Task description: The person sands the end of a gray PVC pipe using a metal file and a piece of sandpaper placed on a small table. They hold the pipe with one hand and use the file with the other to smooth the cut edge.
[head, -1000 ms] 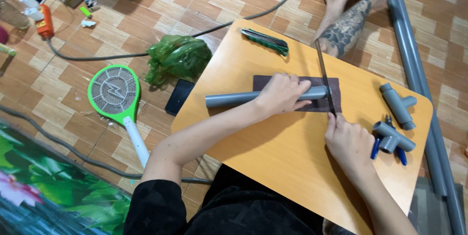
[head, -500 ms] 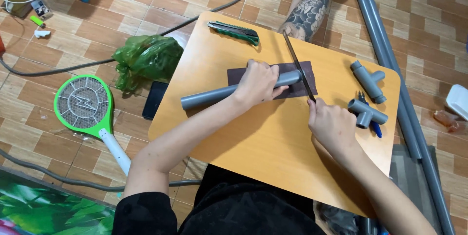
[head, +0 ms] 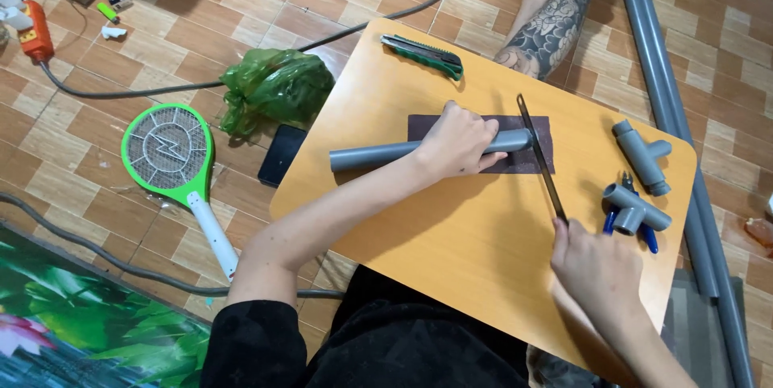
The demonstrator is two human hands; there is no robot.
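A wooden table [head: 451, 251] fills the near middle of the scene. On it a grey pipe [head: 378, 154] lies left to right over a dark mat [head: 535, 158]. The left hand [head: 459, 142] is clamped round the pipe near its right end. The right hand [head: 600, 271], nearer and to the right, is closed on a thin saw blade [head: 539, 154] that crosses the pipe just right of the left hand's grip

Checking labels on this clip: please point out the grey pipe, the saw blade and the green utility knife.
grey pipe [head: 372, 154], head view, bare length left of the left hand.
saw blade [head: 538, 154], head view, middle of the blade.
green utility knife [head: 421, 55], head view, middle of its body.
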